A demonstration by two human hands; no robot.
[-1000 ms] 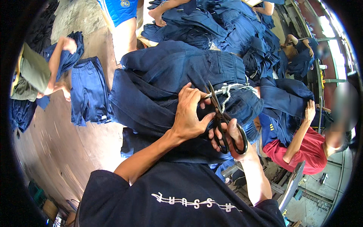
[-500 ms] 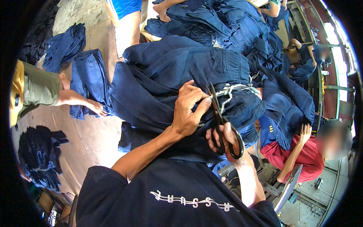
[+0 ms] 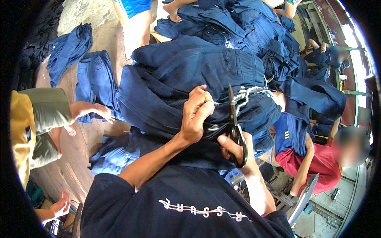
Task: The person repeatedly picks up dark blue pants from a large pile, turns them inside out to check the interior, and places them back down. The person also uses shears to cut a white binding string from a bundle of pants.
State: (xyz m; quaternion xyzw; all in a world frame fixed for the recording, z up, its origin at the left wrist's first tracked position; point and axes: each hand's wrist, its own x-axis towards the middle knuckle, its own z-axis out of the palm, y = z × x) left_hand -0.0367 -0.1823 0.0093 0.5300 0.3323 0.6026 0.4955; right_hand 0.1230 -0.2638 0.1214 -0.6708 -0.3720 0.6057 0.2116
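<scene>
In front of me lies a thick bundle of navy trousers [image 3: 190, 63] with gathered waistbands, and a white cord [image 3: 260, 89] runs around its right end. My left hand [image 3: 196, 116] is closed in a pinch on a short white strand at the cord's left side. Black-handled scissors [image 3: 233, 110] are in my right hand [image 3: 233, 147], its fingers through the loops. Their blades point up and look closed together, just right of my left fingertips. Part of the strand near the blades is too fine to make out.
More navy garments [image 3: 262, 27] are heaped beyond the bundle, and trousers [image 3: 93, 75] lie on the wooden floor at left. A person in a yellow top [image 3: 22, 135] stands left. At right, a person in a red shirt [image 3: 291, 158] handles navy garments [image 3: 317, 93].
The scissor blades have gone from apart to together. At left, the person has shifted and a dark bundle has left its place. Navy garments now show beside my left forearm.
</scene>
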